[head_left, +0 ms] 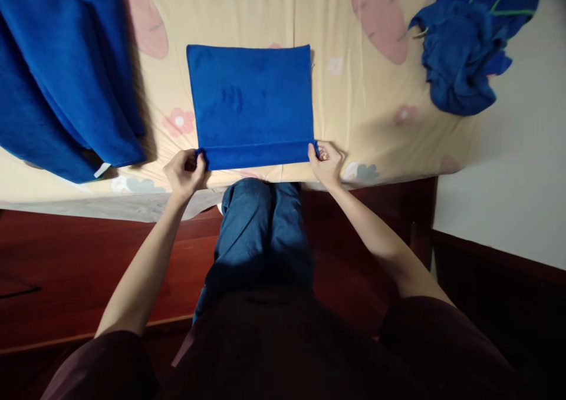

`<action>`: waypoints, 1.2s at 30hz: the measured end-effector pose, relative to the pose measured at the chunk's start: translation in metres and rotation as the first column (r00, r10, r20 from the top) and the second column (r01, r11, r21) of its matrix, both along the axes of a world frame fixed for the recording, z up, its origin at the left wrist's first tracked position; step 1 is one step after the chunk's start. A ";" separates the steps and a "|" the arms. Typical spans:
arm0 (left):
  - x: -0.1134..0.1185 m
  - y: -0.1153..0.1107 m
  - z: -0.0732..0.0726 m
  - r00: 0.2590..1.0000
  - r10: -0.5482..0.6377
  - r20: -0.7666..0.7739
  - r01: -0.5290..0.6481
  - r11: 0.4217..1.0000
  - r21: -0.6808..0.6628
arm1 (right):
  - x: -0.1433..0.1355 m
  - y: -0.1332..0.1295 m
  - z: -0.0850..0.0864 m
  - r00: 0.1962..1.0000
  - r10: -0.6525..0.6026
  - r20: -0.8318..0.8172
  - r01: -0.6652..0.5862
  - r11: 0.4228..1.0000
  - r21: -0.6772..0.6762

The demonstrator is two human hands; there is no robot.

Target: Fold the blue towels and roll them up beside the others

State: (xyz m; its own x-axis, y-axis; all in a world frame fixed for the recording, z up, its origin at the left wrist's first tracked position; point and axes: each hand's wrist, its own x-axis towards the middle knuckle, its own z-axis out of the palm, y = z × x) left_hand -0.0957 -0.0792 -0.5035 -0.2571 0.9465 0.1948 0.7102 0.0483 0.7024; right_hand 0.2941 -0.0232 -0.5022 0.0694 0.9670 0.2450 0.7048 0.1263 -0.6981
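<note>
A blue cloth [254,99], like a towel, lies flat on the bed, with a narrow strip folded over along its near edge. My left hand [183,170] pinches the left end of that strip between thumb and fingers. At the strip's right end, my right hand [326,161] is closed on the cloth in the same way. The strip lies straight between the two hands. Fingertips under the cloth are partly hidden.
The bed sheet [354,93] is pale yellow with printed carrots and flowers. Larger blue fabric [66,76] with a white tag lies at left. A crumpled blue cloth [462,64] sits at far right by a white wall [508,170]. My legs [260,235] touch the bed's near edge.
</note>
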 end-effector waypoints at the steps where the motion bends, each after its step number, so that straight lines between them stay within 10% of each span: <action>1: -0.001 0.000 -0.002 1.000 -0.001 -0.014 0.001 1.000 0.010 | 0.000 0.000 -0.001 1.000 -0.001 -0.001 0.001 1.000 0.007; 18: 0.000 -0.005 -0.012 0.999 0.033 -0.012 -0.032 0.999 0.017 | 0.001 0.000 -0.006 0.999 0.009 -0.051 -0.008 1.000 0.026; 36: -0.013 -0.005 -0.014 0.966 -0.234 -0.110 0.248 0.959 0.134 | 0.013 -0.001 -0.016 0.958 0.235 0.166 -0.255 0.960 0.112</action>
